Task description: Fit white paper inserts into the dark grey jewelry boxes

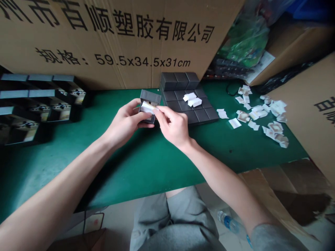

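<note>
A small black hinged box [151, 97] with its lid up is held over the green tabletop by my left hand [123, 120], thumb in front and fingers around the back and underside. At the box's mouth, my right hand [175, 126] pinches a folded white paper or card piece [146, 107] between thumb and fingertips. That piece lies partly within the box, and my fingers hide some of it. Just beyond my right hand are rows of closed black boxes [180, 83], with a few folded white pieces [192, 100] on top.
Open black boxes [42, 93] with metal fittings inside stand at the left. Crumpled white paper pieces [258, 112] are scattered at the right of the green table [146, 167]. A large cardboard carton [117, 42] forms a wall behind; another carton [309, 104] borders the right.
</note>
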The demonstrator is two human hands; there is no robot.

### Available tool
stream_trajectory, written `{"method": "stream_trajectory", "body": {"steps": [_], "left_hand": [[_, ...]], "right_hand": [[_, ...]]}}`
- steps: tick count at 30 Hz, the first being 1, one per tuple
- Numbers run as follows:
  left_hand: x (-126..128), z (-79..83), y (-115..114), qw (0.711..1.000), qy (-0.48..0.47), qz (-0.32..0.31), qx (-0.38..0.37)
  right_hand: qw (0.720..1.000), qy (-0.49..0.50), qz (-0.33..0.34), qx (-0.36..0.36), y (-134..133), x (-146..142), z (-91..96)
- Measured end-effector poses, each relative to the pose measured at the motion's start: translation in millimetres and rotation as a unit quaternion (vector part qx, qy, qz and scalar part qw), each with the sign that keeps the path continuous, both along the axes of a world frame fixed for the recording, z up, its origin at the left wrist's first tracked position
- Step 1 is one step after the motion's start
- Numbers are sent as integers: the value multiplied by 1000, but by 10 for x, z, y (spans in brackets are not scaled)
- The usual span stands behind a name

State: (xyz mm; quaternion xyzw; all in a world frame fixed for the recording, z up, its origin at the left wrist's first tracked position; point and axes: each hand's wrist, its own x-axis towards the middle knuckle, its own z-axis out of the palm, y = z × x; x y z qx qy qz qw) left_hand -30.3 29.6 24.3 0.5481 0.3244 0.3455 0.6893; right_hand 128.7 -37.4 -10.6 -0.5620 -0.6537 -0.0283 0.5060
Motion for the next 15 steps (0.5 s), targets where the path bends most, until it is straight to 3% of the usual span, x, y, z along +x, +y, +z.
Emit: {"method": "stream_trajectory", "body": {"steps": [15], "left_hand": [[12,18,-14,1000,12,-1,8]], "right_hand": [[1000,-1,6,17,3,11,19]]}}
